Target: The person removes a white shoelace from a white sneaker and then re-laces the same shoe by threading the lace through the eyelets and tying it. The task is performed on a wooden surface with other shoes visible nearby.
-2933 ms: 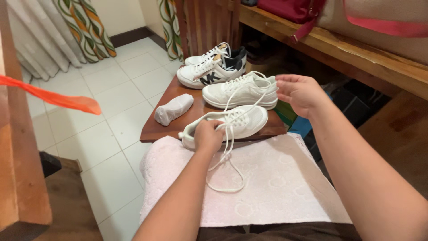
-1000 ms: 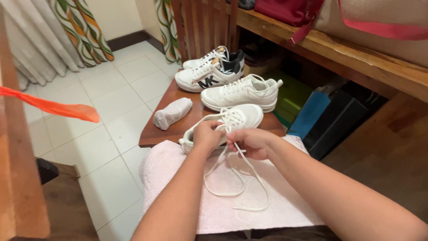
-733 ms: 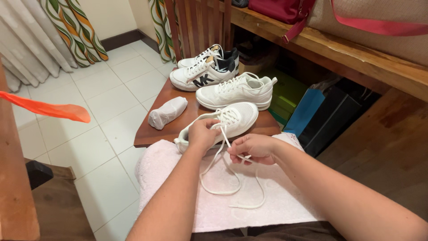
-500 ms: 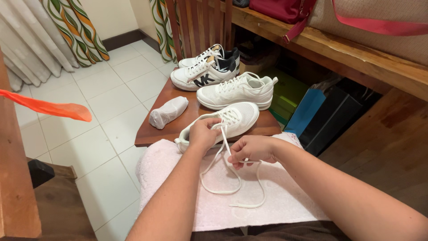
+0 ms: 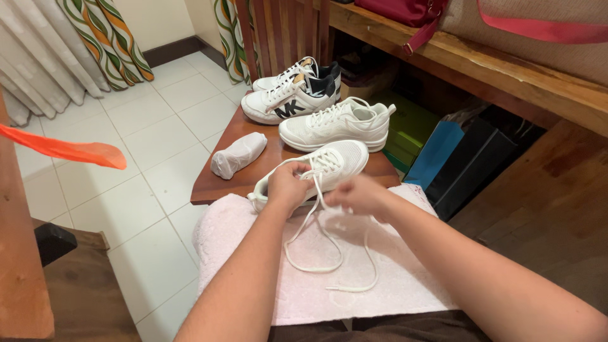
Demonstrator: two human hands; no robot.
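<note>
Left hand (image 5: pixel 286 187): closed over the heel end and collar of the near shoe (image 5: pixel 323 168), pinning it down at the table's front edge.
Right hand (image 5: pixel 358 195): blurred, fingers bunched just right of the shoe; it appears to pinch the lace (image 5: pixel 316 244), though the blur keeps me from telling how firmly.
Near shoe: white, mesh toe pointing away from the person, resting partly on the wooden table (image 5: pixel 215 183) and partly on the pink towel (image 5: pixel 399 278).
Lace: white, runs from the shoe's eyelets down between the two hands, lies in a loose loop on the towel, with one free end near the towel's middle.
Towel: spread over the person's lap, its far edge touching the table.
Second white shoe (image 5: pixel 335 123): on the table just behind the near shoe, toe to the left, laced.
Black-and-white pair (image 5: pixel 291 92): at the table's far end, side by side.
White bundle (image 5: pixel 239 154): rolled up, lying on the table's left part, apart from the shoes.
Floor (image 5: pixel 126 126): pale tiles to the left of the table.
Bags (image 5: pixel 465 158): blue and black, standing under the wooden bench (image 5: pixel 506 73) to the right.
</note>
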